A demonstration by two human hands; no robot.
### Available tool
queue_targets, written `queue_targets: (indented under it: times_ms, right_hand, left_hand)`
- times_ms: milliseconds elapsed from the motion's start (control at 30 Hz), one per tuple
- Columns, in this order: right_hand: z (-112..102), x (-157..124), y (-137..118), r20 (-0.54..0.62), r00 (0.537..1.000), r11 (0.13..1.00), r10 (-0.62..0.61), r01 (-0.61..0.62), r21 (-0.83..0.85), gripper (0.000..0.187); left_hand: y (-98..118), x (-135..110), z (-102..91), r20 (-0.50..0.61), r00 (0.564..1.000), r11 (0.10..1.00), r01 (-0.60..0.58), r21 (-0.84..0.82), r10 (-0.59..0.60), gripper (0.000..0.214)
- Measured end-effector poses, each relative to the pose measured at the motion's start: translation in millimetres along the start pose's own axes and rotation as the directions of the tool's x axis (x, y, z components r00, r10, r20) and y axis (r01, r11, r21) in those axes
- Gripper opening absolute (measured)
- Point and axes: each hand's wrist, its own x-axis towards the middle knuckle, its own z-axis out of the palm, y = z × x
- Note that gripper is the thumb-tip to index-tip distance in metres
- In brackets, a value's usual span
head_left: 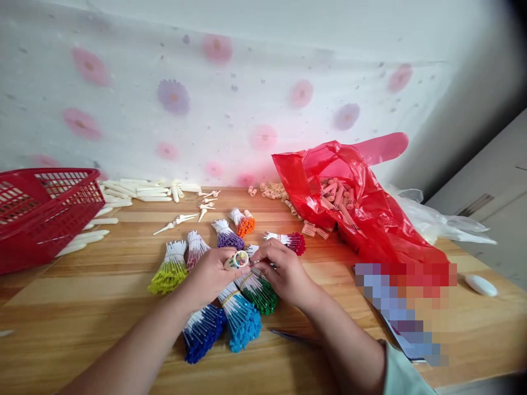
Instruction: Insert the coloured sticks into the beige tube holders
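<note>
My left hand (212,274) is closed around a small round multicoloured piece (239,259), held up over the table. My right hand (280,270) pinches something thin right beside that piece; what it pinches is too small to name. Below both hands lie bundles of thin white sticks with coloured tips: yellow-green (169,270), purple (227,235), orange (244,222), dark red (290,241), green (260,293), light blue (242,323) and dark blue (202,332).
A red plastic basket (39,214) stands at the left edge. White plastic tubes (135,192) lie behind it along the wall. A red plastic bag (362,208) with pinkish small parts sits at the right, more parts (272,192) spilled beside it. A white oval object (481,285) lies far right.
</note>
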Motion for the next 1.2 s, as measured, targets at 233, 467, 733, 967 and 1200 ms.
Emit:
queue_targets:
  times_ms: [233,467,733,967,1200]
  right_hand:
    - [10,-6,6,-0.059,0.937,0.859,0.344,-0.289,0.423,0.016]
    - [5,-9,-6,-0.104,0.937,0.897,0.333,-0.28,0.342,0.016]
    - [6,-8,-11,-0.163,0.939,0.915,0.303,-0.239,0.325,0.015]
    - [3,-8,-23,-0.229,0.972,0.994,0.055,-0.076,-0.084,0.014]
    - [-2,-10,-33,-0.19,0.982,0.975,0.019,-0.06,-0.214,0.009]
  left_hand:
    - [6,-6,3.7,-0.011,1.0,0.987,0.005,-0.158,-0.007,0.018]
    - [5,-10,6.3,-0.015,1.0,0.979,-0.006,-0.202,0.003,0.019]
    - [7,-13,6.4,-0.001,1.0,0.968,-0.007,-0.251,0.007,0.021]
    - [3,-13,7.3,0.009,0.999,0.967,-0.027,-0.255,0.03,0.021]
    - [4,-10,9.7,0.004,0.995,0.964,-0.094,-0.248,0.098,0.017]
